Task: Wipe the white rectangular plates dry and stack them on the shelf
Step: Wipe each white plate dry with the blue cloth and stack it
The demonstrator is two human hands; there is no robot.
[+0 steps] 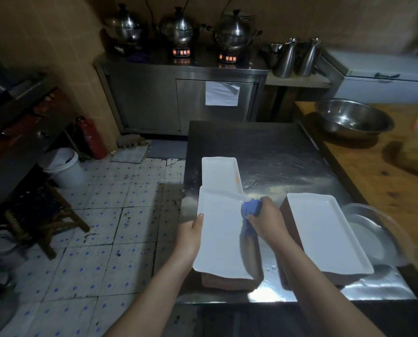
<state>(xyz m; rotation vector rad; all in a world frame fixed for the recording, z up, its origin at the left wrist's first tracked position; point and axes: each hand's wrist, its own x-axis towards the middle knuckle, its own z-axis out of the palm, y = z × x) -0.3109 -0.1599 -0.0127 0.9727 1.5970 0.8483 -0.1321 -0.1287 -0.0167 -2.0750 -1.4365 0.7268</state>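
A white rectangular plate (218, 234) is held tilted above a brown stack at the steel table's front left. My left hand (190, 235) grips its left edge. My right hand (266, 217) presses a blue cloth (251, 209) against the plate's far right corner. A second white plate (219, 173) lies flat on the table just beyond it. A third white plate (324, 233) rests on a dark block to the right.
The steel table (276, 154) has wet spots. A clear glass bowl (375, 234) sits at the right edge. A wooden counter (383, 181) holds a steel bowl (354, 117). On the tiled floor to the left stand a white bucket (63, 166) and a wooden stool (42, 215).
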